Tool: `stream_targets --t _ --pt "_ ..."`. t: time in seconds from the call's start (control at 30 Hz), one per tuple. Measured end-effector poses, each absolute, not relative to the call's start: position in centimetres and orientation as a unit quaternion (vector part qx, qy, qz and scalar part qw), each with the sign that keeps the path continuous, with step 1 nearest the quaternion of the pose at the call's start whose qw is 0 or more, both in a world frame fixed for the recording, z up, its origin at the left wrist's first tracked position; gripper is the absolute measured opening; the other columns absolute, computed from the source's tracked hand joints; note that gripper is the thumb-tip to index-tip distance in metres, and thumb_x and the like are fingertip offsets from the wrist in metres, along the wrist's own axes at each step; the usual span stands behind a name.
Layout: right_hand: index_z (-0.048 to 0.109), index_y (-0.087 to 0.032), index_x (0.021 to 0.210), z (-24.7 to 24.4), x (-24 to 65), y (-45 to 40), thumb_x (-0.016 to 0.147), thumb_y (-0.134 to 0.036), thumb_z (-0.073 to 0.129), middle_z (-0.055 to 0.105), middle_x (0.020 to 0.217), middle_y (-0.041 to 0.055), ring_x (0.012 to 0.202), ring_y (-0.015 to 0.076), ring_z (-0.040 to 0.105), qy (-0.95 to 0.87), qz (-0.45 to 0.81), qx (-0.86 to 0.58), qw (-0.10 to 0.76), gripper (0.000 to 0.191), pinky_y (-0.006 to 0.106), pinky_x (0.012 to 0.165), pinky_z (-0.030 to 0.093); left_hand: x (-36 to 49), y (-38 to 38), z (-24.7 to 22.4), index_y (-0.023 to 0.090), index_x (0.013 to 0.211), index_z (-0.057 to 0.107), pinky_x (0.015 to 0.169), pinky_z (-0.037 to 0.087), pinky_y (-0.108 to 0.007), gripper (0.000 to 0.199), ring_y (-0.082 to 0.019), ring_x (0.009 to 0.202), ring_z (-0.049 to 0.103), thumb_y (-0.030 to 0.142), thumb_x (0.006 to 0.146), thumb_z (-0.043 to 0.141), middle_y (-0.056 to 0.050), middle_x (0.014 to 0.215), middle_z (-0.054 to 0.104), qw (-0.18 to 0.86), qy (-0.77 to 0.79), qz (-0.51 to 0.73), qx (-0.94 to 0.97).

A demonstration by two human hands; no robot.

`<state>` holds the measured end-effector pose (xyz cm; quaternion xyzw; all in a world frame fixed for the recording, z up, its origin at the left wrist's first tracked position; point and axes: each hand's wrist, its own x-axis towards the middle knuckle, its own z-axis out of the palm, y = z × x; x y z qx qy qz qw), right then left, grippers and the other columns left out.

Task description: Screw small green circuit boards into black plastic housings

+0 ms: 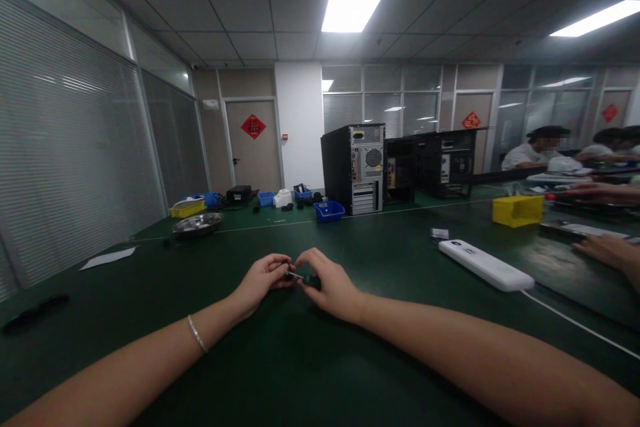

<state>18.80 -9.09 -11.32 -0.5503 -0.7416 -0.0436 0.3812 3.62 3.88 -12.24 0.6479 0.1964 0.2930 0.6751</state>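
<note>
With right hand clamped on screwdriver, left hand pinching small dark part, facing blue tray and computer tower, near white device.

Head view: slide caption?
Left hand pinches a small dark part, right hand a dark-handled tool, over a green table before black computer cases.

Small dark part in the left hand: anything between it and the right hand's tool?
Nothing visible: the tool's metal shaft runs from the right hand toward the small dark part. Contact itself is unclear.
</note>
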Motion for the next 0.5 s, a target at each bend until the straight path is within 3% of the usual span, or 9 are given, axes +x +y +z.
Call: stream_targets --t 0.2,0.5 --pt "0.052 -0.022 0.106 -11.7 19.6 -8.7 0.08 -0.019 0.059 0.057 0.104 0.0025 0.085 0.0168 0.055 -0.725 -0.017 -0.553 0.41 0.027 0.027 0.072 0.047 3.6 7.5 -12.7 0.012 0.099 0.06 0.072 0.056 -0.037 0.016 -0.02 0.076 0.067 0.013 0.084 0.053 -0.01 0.085 0.065 0.647 0.248 0.422 0.584" --pt "0.053 -0.022 0.108 -11.3 19.4 -9.2 0.082 -0.021 0.059 0.057 0.105 0.0022 0.087 0.0164 0.057 -0.76 0.016 -0.536 0.369 0.026 0.028 0.075 0.049 0.1 15.4 -11.5 0.013 0.094 0.062 0.05 0.044 -0.019 0.024 -0.01 0.057 0.055 0.015 0.088 0.039 -0.003 0.073 0.059 0.507 0.353 0.619 0.484"
